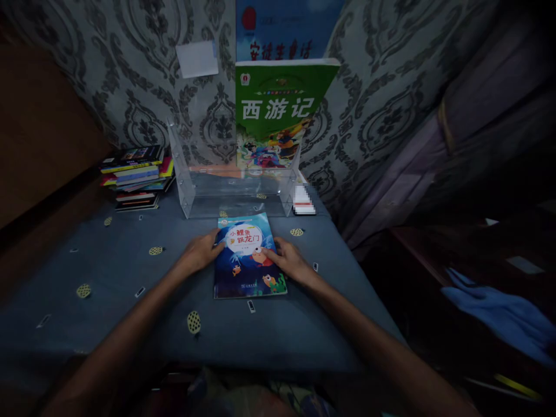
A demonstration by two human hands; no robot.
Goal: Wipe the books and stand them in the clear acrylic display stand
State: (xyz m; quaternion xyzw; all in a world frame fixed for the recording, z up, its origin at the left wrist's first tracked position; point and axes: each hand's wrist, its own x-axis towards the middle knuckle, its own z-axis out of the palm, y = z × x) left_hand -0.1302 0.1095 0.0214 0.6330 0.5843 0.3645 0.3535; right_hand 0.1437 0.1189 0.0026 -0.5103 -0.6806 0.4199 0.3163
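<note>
Between my two hands is a blue children's book (247, 272), cover up, with red writing in a white circle and cartoon fish. My left hand (200, 252) grips its left edge, thumb on the cover and the other fingers partly hidden. On the opposite edge, my right hand (293, 260) holds the book the same way, its thumb lying over the cover. Just beyond the book stands a clear acrylic book rack (238, 202). A green book (278, 110) with white characters stands upright in the rack's right part, and a blue book (289, 29) rises behind it.
A stack of books (136, 174) sits at the table's back left. Right of the rack lies a white object (303, 200), partly blurred out. The patterned cloth covers the table (130, 249). A curtain (403, 156) hangs at right, and a blue cloth (499, 313) lies beyond the table's right edge.
</note>
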